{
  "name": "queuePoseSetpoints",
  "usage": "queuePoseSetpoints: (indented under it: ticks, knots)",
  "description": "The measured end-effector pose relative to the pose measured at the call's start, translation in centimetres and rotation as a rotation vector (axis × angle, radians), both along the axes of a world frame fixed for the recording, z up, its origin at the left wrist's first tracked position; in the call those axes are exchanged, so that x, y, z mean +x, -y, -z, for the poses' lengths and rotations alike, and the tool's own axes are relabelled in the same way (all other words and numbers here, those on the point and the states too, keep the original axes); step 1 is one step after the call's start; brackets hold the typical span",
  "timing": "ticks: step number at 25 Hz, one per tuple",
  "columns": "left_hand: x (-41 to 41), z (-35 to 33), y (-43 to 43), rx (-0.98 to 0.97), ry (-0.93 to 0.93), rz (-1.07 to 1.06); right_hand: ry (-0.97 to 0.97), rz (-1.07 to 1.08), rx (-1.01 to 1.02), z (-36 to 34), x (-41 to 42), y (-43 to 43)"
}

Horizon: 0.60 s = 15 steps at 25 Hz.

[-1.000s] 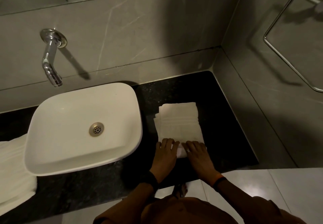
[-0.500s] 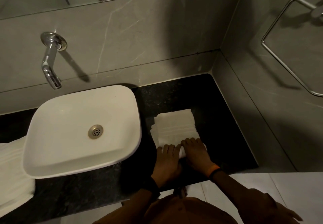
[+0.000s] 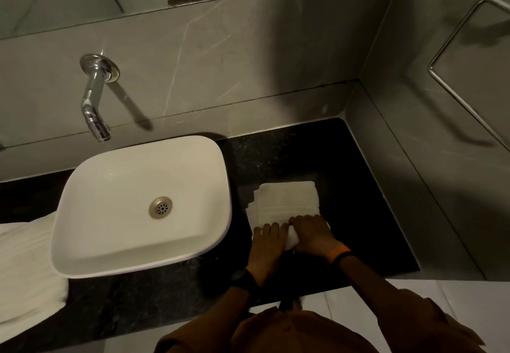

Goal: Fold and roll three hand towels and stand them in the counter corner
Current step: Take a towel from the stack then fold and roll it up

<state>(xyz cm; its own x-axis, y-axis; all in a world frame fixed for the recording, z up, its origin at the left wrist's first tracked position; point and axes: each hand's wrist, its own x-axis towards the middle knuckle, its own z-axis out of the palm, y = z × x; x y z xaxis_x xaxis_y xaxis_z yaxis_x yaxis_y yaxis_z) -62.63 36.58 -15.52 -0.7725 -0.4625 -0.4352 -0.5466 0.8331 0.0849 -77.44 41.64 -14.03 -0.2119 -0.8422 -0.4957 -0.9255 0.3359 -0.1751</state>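
A folded white hand towel (image 3: 287, 201) lies on the black counter (image 3: 364, 214) to the right of the basin. Its near end is wound into a roll under my fingers. My left hand (image 3: 269, 245) presses on the left part of the roll, palm down. My right hand (image 3: 313, 235) curls over the right part of the roll. A strip of the rolled towel shows between the two hands. More white towel cloth (image 3: 24, 267) lies at the far left of the counter, partly under the basin's edge. The counter corner (image 3: 334, 132) at the back right holds nothing.
A white square basin (image 3: 138, 203) sits on the counter at the left, with a chrome wall tap (image 3: 95, 101) above it. A metal towel ring (image 3: 463, 77) hangs on the right wall. A mirror runs along the top. The counter's front edge is just below my wrists.
Both hands have moved away from me along the towel, rolling it up. The flat part of the towel beyond my fingers has grown shorter.
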Motion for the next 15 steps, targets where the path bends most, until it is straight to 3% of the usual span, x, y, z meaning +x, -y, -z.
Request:
queuePoseSetpoints:
  ticks: [2, 4, 5, 7, 9, 11, 14, 15]
  knots:
    - [-1.1, -0.6, 1.9, 0.155, -0.102, -0.102, -0.086, -0.057, -0.048, 0.2, 0.8, -0.9]
    - [-2.3, -1.0, 3.7, 0.333, -0.053, -0.218, -0.129, -0.098, -0.100, 1.3, 1.7, -2.6]
    - [-2.5, -1.1, 3.6, 0.324, -0.015, -0.201, -0.114, -0.110, -0.089, 1.5, 1.5, -2.6]
    - [-1.8, -0.9, 1.9, 0.055, -0.044, -0.110, -0.056, -0.072, -0.061, 0.6, 0.5, -1.0]
    - [-1.1, -0.3, 0.7, -0.067, -0.028, -0.031, 0.051, 0.023, 0.016, -0.6, -0.8, 0.8]
    - [-1.3, -0.7, 1.4, 0.050, -0.056, -0.056, 0.074, 0.012, 0.082, -1.1, -0.6, 1.0]
    - [-2.5, -1.6, 3.9, 0.434, 0.012, -0.201, -0.110, -0.126, 0.004, -0.1, 0.6, -1.1]
    - [-2.6, -2.0, 3.9, 0.475, 0.025, -0.227, -0.114, -0.162, -0.018, 0.2, 0.8, -1.1]
